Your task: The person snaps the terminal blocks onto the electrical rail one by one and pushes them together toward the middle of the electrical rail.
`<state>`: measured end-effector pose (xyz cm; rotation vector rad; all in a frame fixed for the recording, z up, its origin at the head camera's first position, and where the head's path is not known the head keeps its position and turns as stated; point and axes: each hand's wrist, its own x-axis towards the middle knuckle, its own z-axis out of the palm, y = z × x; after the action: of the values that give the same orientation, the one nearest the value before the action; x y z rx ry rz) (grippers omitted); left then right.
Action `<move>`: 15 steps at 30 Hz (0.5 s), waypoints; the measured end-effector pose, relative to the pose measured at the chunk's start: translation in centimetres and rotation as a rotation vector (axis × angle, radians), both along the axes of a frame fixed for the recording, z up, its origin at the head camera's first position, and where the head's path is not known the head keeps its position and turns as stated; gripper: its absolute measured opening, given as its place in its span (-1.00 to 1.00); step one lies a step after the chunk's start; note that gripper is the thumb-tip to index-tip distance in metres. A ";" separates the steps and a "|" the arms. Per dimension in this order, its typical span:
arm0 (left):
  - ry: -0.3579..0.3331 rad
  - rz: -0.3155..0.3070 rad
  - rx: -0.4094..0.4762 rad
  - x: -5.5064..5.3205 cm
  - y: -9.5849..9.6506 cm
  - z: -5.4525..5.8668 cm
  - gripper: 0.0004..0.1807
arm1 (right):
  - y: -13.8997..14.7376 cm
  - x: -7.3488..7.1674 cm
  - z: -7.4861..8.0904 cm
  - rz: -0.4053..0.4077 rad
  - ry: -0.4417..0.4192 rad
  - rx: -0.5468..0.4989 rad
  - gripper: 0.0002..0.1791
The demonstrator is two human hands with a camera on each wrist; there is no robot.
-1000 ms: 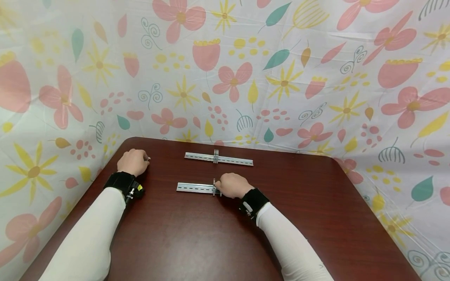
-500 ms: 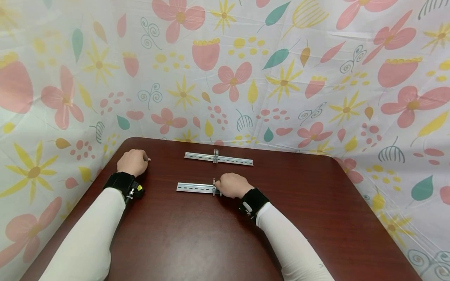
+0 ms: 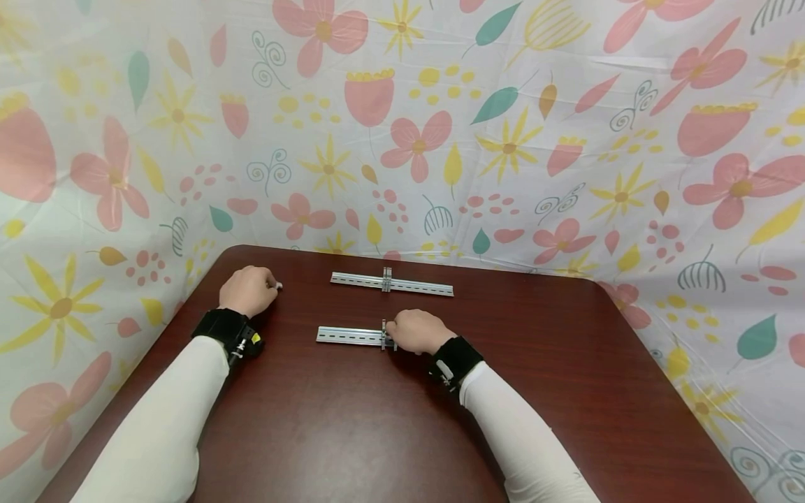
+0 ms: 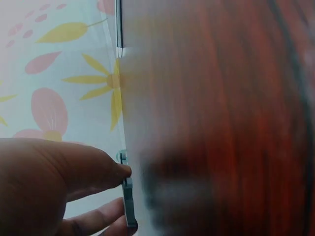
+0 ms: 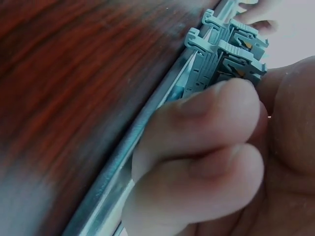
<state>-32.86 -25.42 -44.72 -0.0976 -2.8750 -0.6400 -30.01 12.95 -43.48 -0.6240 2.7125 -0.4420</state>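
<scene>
My left hand (image 3: 248, 291) is over the table's left side and pinches a thin grey terminal block (image 4: 129, 204) between thumb and fingers, seen edge-on in the left wrist view. Only a pale tip of it shows in the head view. On the near DIN rail (image 3: 349, 336), my right hand (image 3: 418, 331) has its fingers curled round the rail and covers its right part. Right beside those fingers, two grey terminal blocks (image 5: 224, 54) stand side by side across the rail, with orange bits inside.
A second DIN rail (image 3: 418, 287) lies farther back, slightly slanted, with terminal blocks (image 3: 386, 279) near its middle. The dark red-brown table (image 3: 327, 433) has rounded far corners. A flowered curtain (image 3: 402, 154) hangs close behind and along the sides.
My left hand has moved a little to the right with the terminal block, after a very slight shift left. The right hand and both rails have stayed in place.
</scene>
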 end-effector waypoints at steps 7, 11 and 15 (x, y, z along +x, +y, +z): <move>0.037 -0.025 0.002 0.2 1.2 0.0 -0.77 | 0.2 -0.1 -0.1 -0.004 -0.023 -0.025 -0.36; 0.064 -0.052 0.003 0.3 2.0 0.1 -0.78 | 0.4 -0.1 0.0 -0.001 -0.039 -0.046 -0.37; 0.086 -0.079 0.001 0.4 2.8 0.2 -0.78 | 0.5 0.0 0.3 -0.013 -0.054 -0.055 -0.39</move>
<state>-32.43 -22.58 -44.53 -0.2340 -2.8001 -0.6359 -30.02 13.46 -43.22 -0.6007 2.6631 -0.5307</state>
